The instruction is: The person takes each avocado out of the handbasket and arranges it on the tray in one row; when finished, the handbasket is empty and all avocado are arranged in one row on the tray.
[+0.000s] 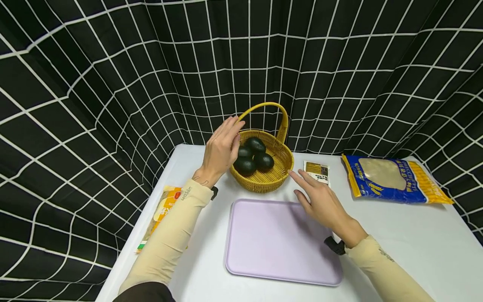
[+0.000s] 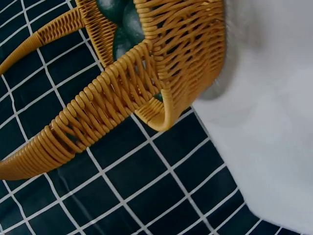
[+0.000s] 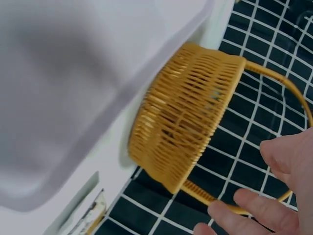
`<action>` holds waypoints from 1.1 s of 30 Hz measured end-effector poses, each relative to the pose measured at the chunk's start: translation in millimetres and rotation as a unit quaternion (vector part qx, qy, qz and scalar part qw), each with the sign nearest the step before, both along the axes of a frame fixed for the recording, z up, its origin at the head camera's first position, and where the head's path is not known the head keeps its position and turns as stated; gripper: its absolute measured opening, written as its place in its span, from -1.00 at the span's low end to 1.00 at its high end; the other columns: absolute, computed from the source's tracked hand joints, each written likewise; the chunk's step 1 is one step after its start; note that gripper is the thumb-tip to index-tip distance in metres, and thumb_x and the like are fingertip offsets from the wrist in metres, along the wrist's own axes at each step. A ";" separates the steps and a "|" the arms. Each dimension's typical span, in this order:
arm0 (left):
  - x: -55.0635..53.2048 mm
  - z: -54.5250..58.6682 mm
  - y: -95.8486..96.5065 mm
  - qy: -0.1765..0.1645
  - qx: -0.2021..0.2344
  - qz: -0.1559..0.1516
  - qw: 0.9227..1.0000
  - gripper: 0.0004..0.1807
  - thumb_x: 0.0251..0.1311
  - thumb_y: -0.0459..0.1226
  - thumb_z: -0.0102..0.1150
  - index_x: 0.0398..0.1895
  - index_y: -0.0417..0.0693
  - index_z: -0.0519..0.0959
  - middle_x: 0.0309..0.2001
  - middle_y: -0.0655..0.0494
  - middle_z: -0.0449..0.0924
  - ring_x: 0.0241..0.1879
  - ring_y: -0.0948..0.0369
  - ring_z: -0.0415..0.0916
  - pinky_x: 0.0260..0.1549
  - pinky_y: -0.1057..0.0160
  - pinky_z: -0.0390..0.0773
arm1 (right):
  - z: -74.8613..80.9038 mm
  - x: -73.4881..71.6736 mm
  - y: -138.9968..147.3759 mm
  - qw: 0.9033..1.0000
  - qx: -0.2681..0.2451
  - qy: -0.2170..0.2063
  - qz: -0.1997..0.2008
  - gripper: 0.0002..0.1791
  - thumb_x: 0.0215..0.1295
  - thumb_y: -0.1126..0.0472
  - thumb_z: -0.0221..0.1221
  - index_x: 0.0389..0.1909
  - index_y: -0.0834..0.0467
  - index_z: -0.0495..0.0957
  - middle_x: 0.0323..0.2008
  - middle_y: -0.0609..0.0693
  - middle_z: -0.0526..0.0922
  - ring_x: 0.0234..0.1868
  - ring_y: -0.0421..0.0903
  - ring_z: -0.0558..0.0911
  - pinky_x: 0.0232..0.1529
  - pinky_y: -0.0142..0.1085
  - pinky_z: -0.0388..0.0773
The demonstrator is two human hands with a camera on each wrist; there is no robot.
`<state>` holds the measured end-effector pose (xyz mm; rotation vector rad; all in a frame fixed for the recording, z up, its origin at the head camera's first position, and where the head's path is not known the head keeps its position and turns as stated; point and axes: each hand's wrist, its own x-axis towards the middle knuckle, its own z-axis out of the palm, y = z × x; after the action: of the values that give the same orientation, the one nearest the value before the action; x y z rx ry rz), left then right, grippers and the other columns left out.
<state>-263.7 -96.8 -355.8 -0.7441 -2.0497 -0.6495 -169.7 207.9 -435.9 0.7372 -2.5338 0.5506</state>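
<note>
Two beige sleeves (image 1: pixel 167 247) reach in over a white bench (image 1: pixel 396 247), the left one partly covering a flat orange-and-yellow plastic packet (image 1: pixel 164 209) near the bench's left edge. Between the sleeves lies a pale lilac rectangular tray with rounded corners and a raised rim (image 1: pixel 283 247). Above its far right corner is the right hand (image 1: pixel 320 201), fingers spread and nearly straight, holding nothing, its fingertips beside the right side of a round yellow woven basket (image 1: pixel 260 184). To that side lie a large blue-and-yellow plastic bag with a clear window (image 1: pixel 394 180) and, closer to the basket, a small white-and-brown packet (image 1: pixel 317 172). The left hand (image 1: pixel 220 153) is raised at the basket's left side, fingers extended together, gripping nothing; whether either hand touches the wicker, I cannot tell. The basket stands upright just beyond the tray, with four dark green oval avocados (image 1: pixel 264 162) clustered inside toward its left, under a tall arched yellow handle (image 1: pixel 284 121). Behind hangs black cloth with a white grid (image 1: pixel 320 84).
</note>
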 end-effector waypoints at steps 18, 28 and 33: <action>-23.4 8.5 -5.0 -0.234 0.130 -0.031 0.963 -0.62 0.39 -0.44 0.16 0.25 -0.25 0.56 0.00 -0.22 0.72 -0.10 0.00 0.74 -0.13 0.11 0.73 | 14.0 -6.4 -17.1 0.999 -0.020 -0.046 0.014 -0.37 0.40 0.22 0.23 0.47 0.03 0.37 0.27 0.21 0.59 0.14 0.18 0.68 0.02 0.08 0.67; -30.6 17.0 -20.9 -0.351 0.153 -0.079 0.920 -0.61 0.42 -0.30 0.19 0.27 -0.14 0.57 -0.01 -0.15 0.74 -0.06 -0.05 0.73 -0.06 0.17 0.71 | 28.4 -27.3 -31.3 0.997 -0.029 -0.055 0.052 -0.46 0.39 0.29 0.22 0.38 0.17 0.46 0.24 0.17 0.62 0.06 0.14 0.72 0.02 0.04 0.69; -34.0 19.1 -27.6 -0.385 0.166 -0.116 0.900 -0.61 0.39 -0.31 0.22 0.25 -0.08 0.59 0.00 -0.16 0.73 -0.05 0.00 0.72 -0.07 0.26 0.70 | 39.5 -35.9 -36.8 0.995 -0.012 -0.086 0.053 -0.50 0.42 0.26 0.20 0.36 0.17 0.48 0.23 0.14 0.63 -0.12 0.04 0.76 0.01 0.00 0.70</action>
<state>-297.7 -124.4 -336.7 -0.5754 -2.4490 -1.5894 -205.6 171.2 -396.3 0.8522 -2.6514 0.7054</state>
